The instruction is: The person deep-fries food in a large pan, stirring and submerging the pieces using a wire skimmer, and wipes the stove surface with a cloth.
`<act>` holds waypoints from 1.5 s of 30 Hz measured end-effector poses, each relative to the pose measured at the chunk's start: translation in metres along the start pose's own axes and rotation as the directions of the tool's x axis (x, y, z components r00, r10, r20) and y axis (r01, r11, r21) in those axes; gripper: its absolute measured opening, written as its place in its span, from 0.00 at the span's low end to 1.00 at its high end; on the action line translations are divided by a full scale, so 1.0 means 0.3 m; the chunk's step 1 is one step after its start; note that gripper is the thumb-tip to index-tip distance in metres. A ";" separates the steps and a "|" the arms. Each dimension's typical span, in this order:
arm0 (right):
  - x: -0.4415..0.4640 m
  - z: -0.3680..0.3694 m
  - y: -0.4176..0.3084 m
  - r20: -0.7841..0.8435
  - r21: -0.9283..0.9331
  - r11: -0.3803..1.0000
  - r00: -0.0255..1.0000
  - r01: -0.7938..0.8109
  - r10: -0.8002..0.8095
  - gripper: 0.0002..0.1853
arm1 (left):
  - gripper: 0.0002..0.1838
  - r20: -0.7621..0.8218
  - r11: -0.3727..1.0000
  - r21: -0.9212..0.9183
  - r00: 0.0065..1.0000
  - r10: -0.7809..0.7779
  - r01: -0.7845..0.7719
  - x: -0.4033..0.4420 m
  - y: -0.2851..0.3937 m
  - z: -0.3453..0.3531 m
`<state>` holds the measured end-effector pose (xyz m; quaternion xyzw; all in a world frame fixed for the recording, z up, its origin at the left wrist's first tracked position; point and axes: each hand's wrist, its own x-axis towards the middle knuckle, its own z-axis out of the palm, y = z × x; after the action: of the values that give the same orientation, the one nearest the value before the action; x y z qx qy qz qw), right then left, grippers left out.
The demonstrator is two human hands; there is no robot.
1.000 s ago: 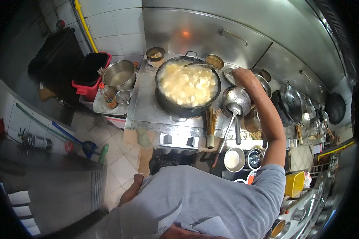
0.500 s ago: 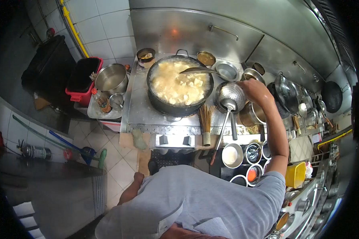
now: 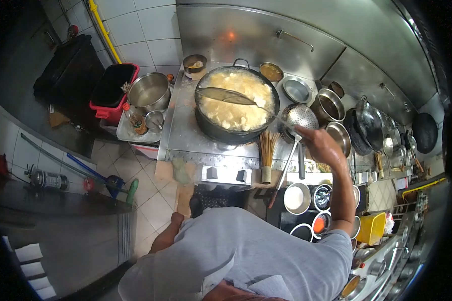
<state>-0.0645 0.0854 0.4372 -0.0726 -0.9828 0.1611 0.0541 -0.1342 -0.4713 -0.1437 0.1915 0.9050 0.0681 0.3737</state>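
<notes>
The right hand (image 3: 324,146) grips the handle of a long spatula (image 3: 226,96), its broad blade over pale chunks (image 3: 236,120) in the black pot (image 3: 225,134). The pot sits ahead and left of that hand; a perforated ladle (image 3: 304,114) lies near it. The left hand (image 3: 177,218) is well apart, beside the body; its grasp I cannot tell.

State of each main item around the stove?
Black pot: uncovered, frothing, pale pieces inside
Long-handled utensil: held, head over the pot
Right hand: closed on the utensil
Left hand: grip unclear
Strainer: unheld
Brush: unheld
Bottle: red cap on
Steel pot by bottle: uncovered
</notes>
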 end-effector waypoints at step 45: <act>-0.155 0.186 -0.110 0.129 0.136 0.941 0.947 -0.310 0.293 0.23 | 0.16 0.022 1.000 0.026 1.000 -0.006 0.006 -0.001 -0.066 -0.001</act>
<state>-0.0300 0.0298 0.3914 -0.2090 -0.9460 0.2470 -0.0186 -0.1401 -0.4895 -0.1486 0.1943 0.9022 0.0534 0.3814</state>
